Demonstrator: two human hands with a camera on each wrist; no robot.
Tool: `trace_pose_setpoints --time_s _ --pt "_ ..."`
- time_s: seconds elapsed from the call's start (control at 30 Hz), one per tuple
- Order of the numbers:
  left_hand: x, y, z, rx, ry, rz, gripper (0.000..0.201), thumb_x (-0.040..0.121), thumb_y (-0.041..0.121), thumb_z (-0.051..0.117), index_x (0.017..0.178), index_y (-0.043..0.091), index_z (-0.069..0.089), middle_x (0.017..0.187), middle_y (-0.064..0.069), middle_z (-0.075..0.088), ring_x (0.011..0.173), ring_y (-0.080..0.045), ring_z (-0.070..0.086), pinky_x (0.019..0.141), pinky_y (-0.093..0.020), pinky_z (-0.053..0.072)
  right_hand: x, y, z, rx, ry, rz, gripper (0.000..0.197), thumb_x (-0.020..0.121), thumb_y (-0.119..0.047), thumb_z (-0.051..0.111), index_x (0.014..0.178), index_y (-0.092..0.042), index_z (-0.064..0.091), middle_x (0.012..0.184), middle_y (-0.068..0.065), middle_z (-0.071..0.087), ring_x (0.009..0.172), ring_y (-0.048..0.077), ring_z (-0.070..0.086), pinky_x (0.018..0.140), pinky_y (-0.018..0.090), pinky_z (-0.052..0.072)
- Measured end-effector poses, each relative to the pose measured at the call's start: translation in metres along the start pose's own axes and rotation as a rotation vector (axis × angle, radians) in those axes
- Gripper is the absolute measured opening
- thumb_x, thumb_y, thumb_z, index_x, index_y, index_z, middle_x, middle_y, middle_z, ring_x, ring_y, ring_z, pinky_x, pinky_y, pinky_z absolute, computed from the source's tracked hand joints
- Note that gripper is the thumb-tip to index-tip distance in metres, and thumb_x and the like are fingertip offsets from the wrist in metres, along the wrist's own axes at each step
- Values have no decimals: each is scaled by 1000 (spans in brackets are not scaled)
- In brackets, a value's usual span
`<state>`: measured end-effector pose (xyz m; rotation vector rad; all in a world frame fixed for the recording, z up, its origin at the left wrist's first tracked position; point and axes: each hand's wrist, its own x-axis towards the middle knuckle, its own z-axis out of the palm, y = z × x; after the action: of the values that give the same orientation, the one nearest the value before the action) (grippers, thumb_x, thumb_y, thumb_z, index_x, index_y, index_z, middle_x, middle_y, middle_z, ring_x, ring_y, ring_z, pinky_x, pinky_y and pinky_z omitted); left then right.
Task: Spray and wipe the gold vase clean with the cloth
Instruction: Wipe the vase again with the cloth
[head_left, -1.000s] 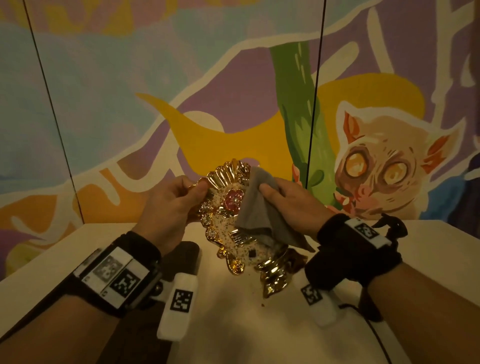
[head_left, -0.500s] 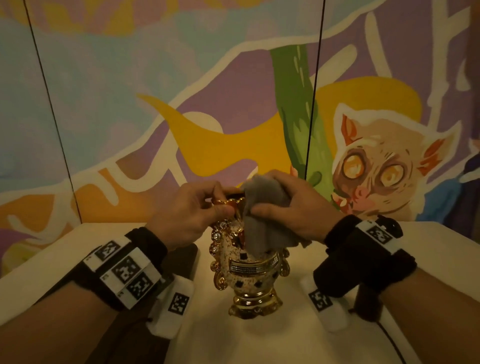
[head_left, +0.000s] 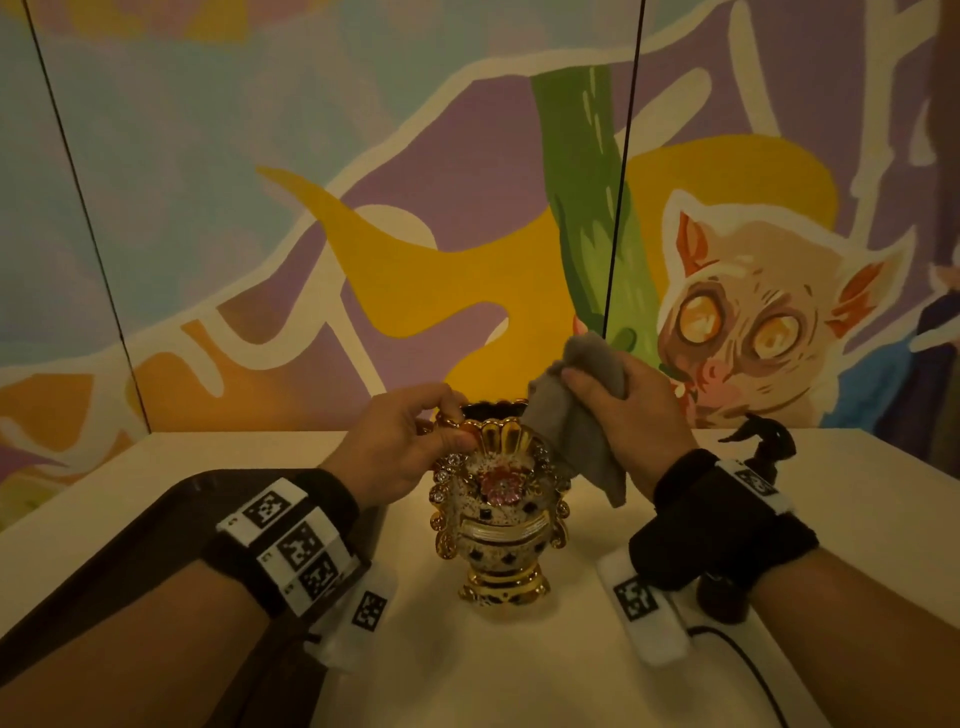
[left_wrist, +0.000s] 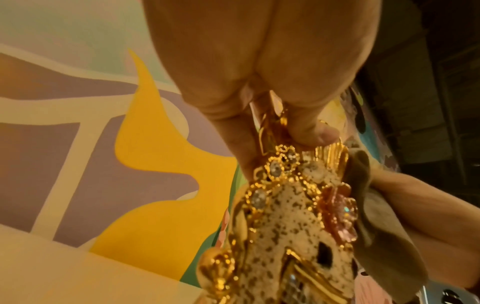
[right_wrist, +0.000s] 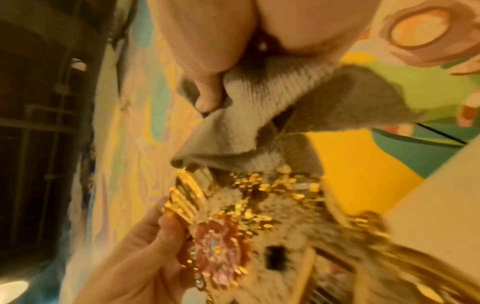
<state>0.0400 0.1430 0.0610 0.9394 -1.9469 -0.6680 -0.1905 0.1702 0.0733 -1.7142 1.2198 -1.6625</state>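
The gold vase stands upright on the white table, speckled cream with a pink flower on its front. My left hand pinches its scalloped rim on the left side, thumb on the front. My right hand grips a bunched grey cloth, which hangs against the vase's upper right side. In the right wrist view the cloth touches the vase's gold top edge. In the left wrist view the vase fills the lower middle, the cloth at its right.
A dark spray bottle stands on the table at the right, behind my right wrist. A dark brown tray or board lies under my left forearm. A painted mural wall rises just behind the table. A black cable runs at lower right.
The vase went from tilted in the air to standing upright on the table. My right hand and the cloth slid from the vase's front and top to its upper right side.
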Motion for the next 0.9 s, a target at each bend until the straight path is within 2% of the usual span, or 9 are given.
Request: trace_pose_setpoints --time_s 0.1,0.17,0.27,0.4,0.57,0.67,0.73,0.8,0.9 --pt "4 -8 -2 -29 34 -21 15 78 15 73 75 19 58 120 -2 63 91 -32 63 71 -43 55 -9 13 -1 -73 -156 105 39 79 -55 58 107 -27 60 105 1 66 98 19 62 88 50 51" --pt "11 -11 -5 -45 53 -1 14 79 16 72 76 22 59 120 -4 63 88 -33 63 68 -42 53 -19 23 2 -286 -280 98 35 83 -48 59 111 -27 57 105 -3 65 96 17 61 86 41 51" --pt "24 -14 -6 -24 83 -9 24 81 19 72 69 35 58 119 -1 64 94 -34 62 78 -47 53 -31 46 -4 -555 -252 103 22 91 -35 55 109 -23 59 104 1 65 95 23 59 80 33 45" --pt "44 -17 -3 17 108 -5 30 84 17 69 66 35 55 114 -3 64 92 -33 61 78 -47 52 -52 70 -16 -596 -241 231 12 94 -32 51 100 -23 56 101 4 64 90 24 56 78 33 43" --pt "68 -25 10 62 143 -29 24 86 15 67 71 27 52 98 -1 63 83 -33 59 73 -53 55 -65 89 -25 -599 -337 401 21 97 -33 41 113 -23 49 111 7 61 95 24 58 87 42 48" --pt "81 -38 22 132 148 -47 18 85 20 68 74 25 54 103 -5 65 87 -32 60 79 -53 53 -64 95 -22 -666 -410 457 28 95 -27 40 123 -23 43 117 10 60 98 27 58 89 44 49" --pt "89 -48 28 149 146 -65 15 85 20 67 77 22 55 105 -6 65 87 -30 59 81 -51 53 -62 95 -17 -687 -494 484 36 92 -27 43 127 -25 40 117 10 60 97 27 59 89 45 50" --pt "97 -58 31 136 136 -86 19 85 20 67 73 26 54 108 -7 66 90 -33 61 81 -53 53 -60 96 -11 -701 -639 489 47 90 -30 48 135 -27 36 127 8 55 105 25 57 94 39 48" --pt "110 -73 33 104 115 -105 22 86 20 67 70 30 54 112 -7 65 94 -38 62 80 -59 53 -59 100 -2 -748 -814 378 57 86 -44 57 137 -31 36 140 -1 43 120 18 47 100 31 40"
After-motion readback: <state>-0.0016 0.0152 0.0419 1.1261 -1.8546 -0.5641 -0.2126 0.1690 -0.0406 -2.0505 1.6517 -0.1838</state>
